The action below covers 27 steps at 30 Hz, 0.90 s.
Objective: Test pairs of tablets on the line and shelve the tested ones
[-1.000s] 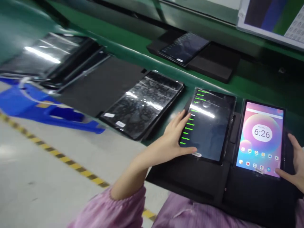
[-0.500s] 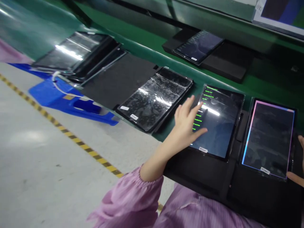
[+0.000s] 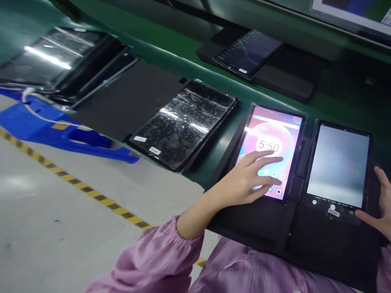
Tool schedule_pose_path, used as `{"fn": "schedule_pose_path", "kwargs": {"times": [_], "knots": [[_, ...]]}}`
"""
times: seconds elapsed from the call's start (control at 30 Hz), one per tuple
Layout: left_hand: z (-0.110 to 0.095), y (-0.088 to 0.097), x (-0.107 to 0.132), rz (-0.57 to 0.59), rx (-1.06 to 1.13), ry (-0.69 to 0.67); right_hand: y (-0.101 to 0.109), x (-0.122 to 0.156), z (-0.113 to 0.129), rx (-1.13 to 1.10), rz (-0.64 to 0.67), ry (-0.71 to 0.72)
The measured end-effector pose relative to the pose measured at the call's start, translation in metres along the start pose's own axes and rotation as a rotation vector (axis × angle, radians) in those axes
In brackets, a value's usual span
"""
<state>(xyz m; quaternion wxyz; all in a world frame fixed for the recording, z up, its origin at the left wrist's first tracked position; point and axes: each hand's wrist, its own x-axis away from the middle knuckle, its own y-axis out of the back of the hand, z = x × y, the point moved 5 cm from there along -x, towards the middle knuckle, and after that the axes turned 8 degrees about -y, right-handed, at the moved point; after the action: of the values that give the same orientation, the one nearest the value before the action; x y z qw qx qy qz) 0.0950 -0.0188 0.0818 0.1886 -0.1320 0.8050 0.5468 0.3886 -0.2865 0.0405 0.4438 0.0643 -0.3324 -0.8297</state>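
Two tablets lie side by side in a black foam tray [image 3: 262, 232] at the near edge. The left tablet [image 3: 275, 130] shows a pink home screen reading 5:50. My left hand [image 3: 247, 179] lies over its lower half, fingers stretched out and spread, fingertips on the glass. The right tablet [image 3: 337, 165] shows a plain grey screen with small icons along its bottom. My right hand [image 3: 378, 203] is at that tablet's right edge, fingers apart, one fingertip near its lower right corner. Neither hand holds anything.
A film-wrapped dark tablet [image 3: 183, 124] lies on a black mat [image 3: 128, 101] left of the tray. Another tablet [image 3: 247, 53] sits on a black tray further back on the green belt [image 3: 189, 65]. More wrapped tablets [image 3: 51, 57] lie far left, above a blue plastic part [image 3: 58, 132].
The left tablet switched from a dark screen with green text to the pink home screen. The right tablet went from home screen to dark to grey. My left hand moved onto the left tablet's lower half.
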Motion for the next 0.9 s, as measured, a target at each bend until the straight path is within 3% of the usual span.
{"fn": "schedule_pose_path", "kwargs": {"times": [0.23, 0.4, 0.7, 0.8, 0.9], "knots": [[-0.01, -0.011, 0.005, 0.057, -0.015, -0.125, 0.004, 0.002, -0.009, 0.038, -0.012, -0.058], [-0.013, -0.018, 0.005, 0.129, -0.056, -0.174, -0.001, 0.001, 0.001, -0.017, -0.002, -0.038], [0.005, -0.001, 0.013, -0.056, -0.074, -0.01, -0.005, 0.005, 0.025, -0.05, 0.008, -0.082], [0.008, -0.001, 0.016, -0.105, -0.075, 0.005, -0.004, 0.005, 0.019, -0.051, 0.002, -0.118], [0.007, 0.001, 0.016, -0.169, -0.091, -0.022, -0.001, 0.001, 0.005, -0.016, -0.007, -0.055]]}}
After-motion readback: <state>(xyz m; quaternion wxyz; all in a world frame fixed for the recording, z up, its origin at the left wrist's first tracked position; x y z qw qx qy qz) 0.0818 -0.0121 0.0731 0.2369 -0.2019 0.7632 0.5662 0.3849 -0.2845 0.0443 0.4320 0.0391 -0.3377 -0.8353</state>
